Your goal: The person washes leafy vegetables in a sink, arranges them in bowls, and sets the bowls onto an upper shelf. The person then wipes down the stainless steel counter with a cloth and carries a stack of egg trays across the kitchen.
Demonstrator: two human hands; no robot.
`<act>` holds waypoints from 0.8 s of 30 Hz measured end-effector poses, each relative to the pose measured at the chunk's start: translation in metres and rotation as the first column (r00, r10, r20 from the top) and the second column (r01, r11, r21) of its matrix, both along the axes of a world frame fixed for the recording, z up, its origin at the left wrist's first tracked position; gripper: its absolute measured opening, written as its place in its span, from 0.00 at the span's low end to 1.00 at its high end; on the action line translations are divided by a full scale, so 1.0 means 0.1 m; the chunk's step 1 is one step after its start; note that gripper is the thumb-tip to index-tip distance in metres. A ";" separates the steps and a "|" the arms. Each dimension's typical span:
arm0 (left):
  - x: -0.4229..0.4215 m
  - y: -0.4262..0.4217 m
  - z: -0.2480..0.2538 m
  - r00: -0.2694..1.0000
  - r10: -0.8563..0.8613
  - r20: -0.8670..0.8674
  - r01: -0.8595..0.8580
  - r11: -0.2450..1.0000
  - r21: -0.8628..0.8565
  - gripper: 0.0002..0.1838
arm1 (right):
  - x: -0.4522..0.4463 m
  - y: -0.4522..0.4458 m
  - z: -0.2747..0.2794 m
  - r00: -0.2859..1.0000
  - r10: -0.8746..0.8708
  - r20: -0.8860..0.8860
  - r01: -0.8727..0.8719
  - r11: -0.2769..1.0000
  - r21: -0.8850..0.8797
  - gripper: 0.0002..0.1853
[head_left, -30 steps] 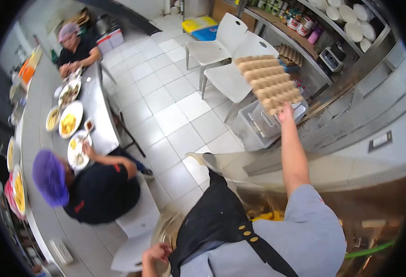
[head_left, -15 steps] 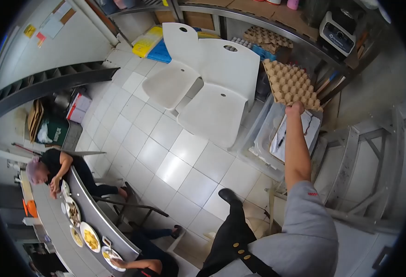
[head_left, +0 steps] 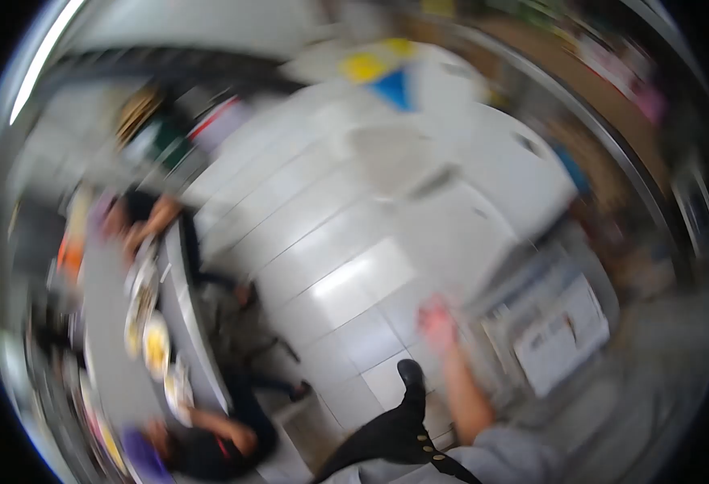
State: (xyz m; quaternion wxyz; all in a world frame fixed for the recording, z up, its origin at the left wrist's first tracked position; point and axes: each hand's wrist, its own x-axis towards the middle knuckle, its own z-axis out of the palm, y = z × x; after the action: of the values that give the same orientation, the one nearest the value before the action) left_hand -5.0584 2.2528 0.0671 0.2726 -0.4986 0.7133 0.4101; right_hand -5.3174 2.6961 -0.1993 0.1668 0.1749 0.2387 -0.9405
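Observation:
My right hand (head_left: 439,323) hangs over the tiled floor in front of me, smeared by motion, so its fingers cannot be made out. No egg tray shows at it. To its right stands a clear plastic bin (head_left: 491,343) with white papers (head_left: 564,335) on top; the hand is apart from it. Beyond the hand are two white chairs (head_left: 451,234). My left hand is out of view.
At the left, two people sit at a grey table (head_left: 108,347) with plates of food (head_left: 156,347). A metal-edged shelf (head_left: 612,145) runs along the right. Boxes (head_left: 217,125) stand at the back left, below a dark staircase (head_left: 169,64).
My right hand has come down and back from the shelf side, and the cardboard egg tray it held is no longer seen in it. The whole view has turned and blurred.

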 end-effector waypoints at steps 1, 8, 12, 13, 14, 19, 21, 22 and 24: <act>0.41 0.07 0.03 0.997 0.075 -0.006 -0.074 0.997 0.019 0.23 | 0.39 -0.85 0.14 0.966 0.180 0.186 -0.188 0.982 0.023 0.32; 2.40 1.15 -0.75 0.725 0.667 -0.175 -0.657 0.745 0.118 0.32 | 1.81 -3.16 2.74 -0.566 0.687 -0.456 -0.813 -0.371 0.449 0.25; 2.76 1.38 0.31 0.154 0.812 -0.563 -0.728 0.479 0.491 0.14 | 1.94 -3.72 2.84 -0.835 0.468 -0.288 -0.538 -0.590 0.602 0.25; 3.01 1.43 0.36 -0.043 0.699 -0.714 -0.662 0.516 0.545 0.09 | 2.15 -3.84 2.96 -0.885 0.381 -0.268 -0.450 -0.549 0.705 0.24; 3.26 1.46 0.63 -0.071 0.664 -0.744 -0.721 0.482 0.498 0.04 | 2.44 -3.94 3.09 -0.924 0.301 -0.238 -0.365 -0.494 0.789 0.24; 4.69 1.69 0.93 -0.237 0.427 -0.872 -0.949 0.090 0.302 0.28 | 4.90 -4.51 3.83 -0.800 -0.445 -0.401 -0.337 -0.219 0.916 0.25; 4.91 1.81 0.91 -0.257 0.321 -0.912 -0.932 -0.331 0.146 0.42 | 5.99 -4.50 3.97 -0.736 -0.504 -0.452 -0.359 -0.276 0.892 0.28; 5.13 1.77 0.67 -0.180 0.335 -0.925 -0.854 -0.520 -0.022 0.47 | 6.50 -4.48 4.06 -0.720 -0.494 -0.488 -0.388 -0.297 0.872 0.32; 5.59 1.84 0.59 -0.169 0.265 -0.949 -0.578 -0.807 -0.122 0.52 | 7.18 -4.49 4.34 -0.752 -0.398 -0.525 -0.325 -0.470 0.821 0.43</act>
State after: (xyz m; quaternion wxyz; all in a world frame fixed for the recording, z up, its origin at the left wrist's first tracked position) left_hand -4.4992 2.4367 0.1263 -0.6181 -0.7793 0.0996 -0.0271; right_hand -4.5995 2.2475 0.2347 -0.6704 0.7330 0.1135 0.0213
